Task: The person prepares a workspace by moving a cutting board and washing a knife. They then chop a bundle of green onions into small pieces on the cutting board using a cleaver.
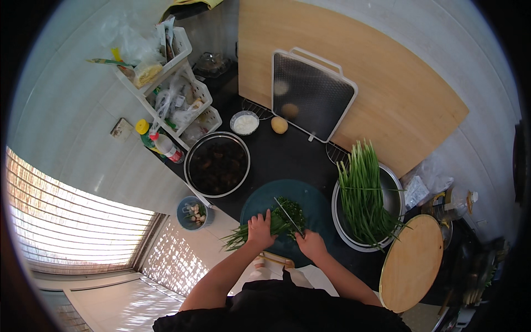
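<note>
On the round dark green cutting board (313, 199) lies a bunch of garlic chives (238, 238). My left hand (260, 229) presses down on the bunch, and its leafy ends stick out past the board's left edge. A kitchen knife (287, 213) is gripped by the handle in my right hand (311, 245). Its blade stands edge-down between the whole stalks and a heap of finely chopped chives (293, 211). More long chives (363, 195) rest across a metal bowl (392, 189) right of the board.
Left of the board stands a steel bowl of dark food (217, 166). Behind are a small bowl of white stuff (244, 123), a round yellowish item (279, 125) and a white-framed board (313, 95). A bin (188, 222) sits lower left; a round wooden board (410, 265) leans right.
</note>
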Action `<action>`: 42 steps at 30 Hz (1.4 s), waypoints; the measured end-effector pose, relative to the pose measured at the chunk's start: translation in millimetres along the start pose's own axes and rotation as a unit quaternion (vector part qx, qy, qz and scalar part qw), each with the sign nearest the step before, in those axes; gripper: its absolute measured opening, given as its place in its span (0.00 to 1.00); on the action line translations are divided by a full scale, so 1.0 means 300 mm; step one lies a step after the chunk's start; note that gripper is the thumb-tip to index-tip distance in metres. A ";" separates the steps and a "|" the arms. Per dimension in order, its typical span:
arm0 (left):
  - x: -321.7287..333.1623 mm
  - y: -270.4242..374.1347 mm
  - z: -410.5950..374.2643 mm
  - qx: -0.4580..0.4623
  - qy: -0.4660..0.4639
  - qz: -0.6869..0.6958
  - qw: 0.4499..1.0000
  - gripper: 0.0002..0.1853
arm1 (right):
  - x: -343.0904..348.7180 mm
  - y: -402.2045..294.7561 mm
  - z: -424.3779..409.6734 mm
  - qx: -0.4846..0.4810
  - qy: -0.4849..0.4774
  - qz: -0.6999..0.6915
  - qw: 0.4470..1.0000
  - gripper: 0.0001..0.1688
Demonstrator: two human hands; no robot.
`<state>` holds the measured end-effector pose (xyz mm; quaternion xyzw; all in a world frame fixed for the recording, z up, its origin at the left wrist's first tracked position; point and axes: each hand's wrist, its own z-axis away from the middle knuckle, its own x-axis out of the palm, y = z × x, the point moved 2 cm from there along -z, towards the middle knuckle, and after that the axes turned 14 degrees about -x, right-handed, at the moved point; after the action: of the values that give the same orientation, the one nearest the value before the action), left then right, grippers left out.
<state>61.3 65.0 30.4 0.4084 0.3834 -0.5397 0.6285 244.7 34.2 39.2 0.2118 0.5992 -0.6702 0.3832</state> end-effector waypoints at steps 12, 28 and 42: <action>0.101 -0.026 -0.010 0.014 0.071 0.045 0.996 0.47 | 0.056 -0.035 -0.011 -0.047 -0.058 0.082 0.994 0.25; 0.202 -0.025 -0.060 0.070 0.146 -0.095 0.982 0.24 | 0.146 -0.073 -0.187 -0.002 -0.179 0.078 0.981 0.23; 0.180 -0.024 -0.034 0.074 0.166 -0.065 0.981 0.23 | 0.189 -0.028 -0.250 0.037 -0.024 -0.013 0.999 0.23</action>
<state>60.5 54.2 -24.0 0.5120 0.4673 -0.5304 0.4880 190.3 91.8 -11.9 0.2017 0.5675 -0.7017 0.3806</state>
